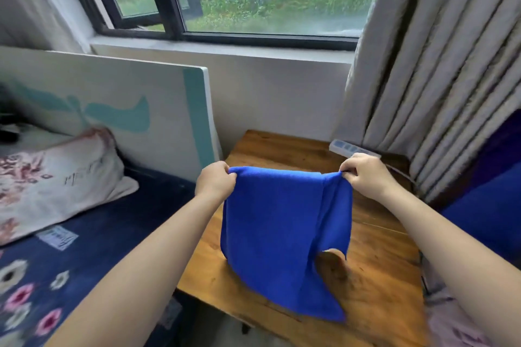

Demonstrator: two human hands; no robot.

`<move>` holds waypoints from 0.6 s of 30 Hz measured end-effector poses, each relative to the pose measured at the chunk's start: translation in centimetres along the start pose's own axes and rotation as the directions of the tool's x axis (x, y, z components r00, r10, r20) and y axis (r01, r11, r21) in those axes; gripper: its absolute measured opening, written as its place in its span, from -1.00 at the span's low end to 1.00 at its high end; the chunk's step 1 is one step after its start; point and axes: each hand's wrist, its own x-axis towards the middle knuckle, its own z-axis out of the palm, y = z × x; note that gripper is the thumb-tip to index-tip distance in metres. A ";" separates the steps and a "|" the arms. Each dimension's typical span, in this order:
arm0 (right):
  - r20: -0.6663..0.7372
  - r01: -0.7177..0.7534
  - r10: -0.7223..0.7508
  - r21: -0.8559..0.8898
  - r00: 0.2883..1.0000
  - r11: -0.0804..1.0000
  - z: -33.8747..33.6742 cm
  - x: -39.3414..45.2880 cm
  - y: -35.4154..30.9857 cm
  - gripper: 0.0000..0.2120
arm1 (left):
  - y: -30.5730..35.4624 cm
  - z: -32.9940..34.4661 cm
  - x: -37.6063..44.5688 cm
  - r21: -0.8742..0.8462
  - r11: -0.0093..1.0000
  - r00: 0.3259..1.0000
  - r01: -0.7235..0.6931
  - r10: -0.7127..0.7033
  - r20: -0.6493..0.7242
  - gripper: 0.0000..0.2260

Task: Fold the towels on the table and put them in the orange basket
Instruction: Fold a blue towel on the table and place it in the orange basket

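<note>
Both hands hold one blue towel [284, 236] up over the wooden worktop [377, 256]. The left hand [215, 182] pinches the towel's upper left corner and the right hand [363, 175] pinches the upper right one, fingers curled round the cloth. Holding it by its two top corners lets the fabric hang and smooth itself out, which looks like the start of a fold rather than the end of one. The top edge runs nearly taut between the hands. Below it the towel drapes toward the near edge of the worktop, its lower part apparently resting on the wood. On the towel's right side a strip is already doubled over, and one loose corner curls up just above the worktop.

Beyond the towel, at the far right corner of the worktop, lies a white power strip [352, 149], partly under a grey curtain [439, 79]. To the left of the worktop is a bed with a dark floral cover [93, 245] and a pillow [53, 177]. No orange basket is in view, so where the folded towel must go cannot be told from here.
</note>
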 end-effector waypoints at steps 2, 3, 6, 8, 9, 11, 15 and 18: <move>0.085 -0.019 0.020 -0.003 0.996 1.000 2.1 2.2 0.6 -0.84 | -1.8 0.9 2.8 0.011 0.997 0.996 0.070 -0.071 0.050 -0.91; 0.136 -0.033 0.033 -0.005 0.990 0.999 3.5 3.6 0.9 -0.84 | -2.6 1.7 4.4 0.025 0.994 0.991 0.106 -0.107 0.081 -0.88; 0.258 -0.065 0.065 -0.010 0.964 0.998 7.2 6.8 1.3 -0.84 | -4.3 4.0 7.8 0.135 0.977 0.969 0.164 -0.185 0.164 -0.83; 0.317 -0.082 0.084 -0.021 0.945 0.996 10.1 9.1 1.5 -0.82 | -5.4 5.8 10.0 0.206 0.961 0.948 0.187 -0.231 0.218 -0.82; 0.338 -0.087 0.090 -0.023 0.937 0.996 11.4 10.0 1.5 -0.80 | -5.9 6.5 10.8 0.226 0.953 0.938 0.200 -0.253 0.239 -0.81; 0.344 -0.108 0.106 -0.014 0.933 0.994 14.1 11.6 1.4 -0.79 | -6.8 7.8 12.3 0.248 0.946 0.925 0.210 -0.274 0.262 -0.79; 0.268 -0.215 0.190 0.064 0.944 0.975 18.7 13.9 1.0 -0.79 | -8.9 10.0 14.5 0.212 0.930 0.882 0.302 -0.356 0.308 -0.86; 0.229 -0.318 0.271 0.206 0.935 0.925 21.0 14.5 1.0 -0.70 | -10.6 11.3 15.4 0.068 0.905 0.849 0.421 -0.419 0.321 -0.86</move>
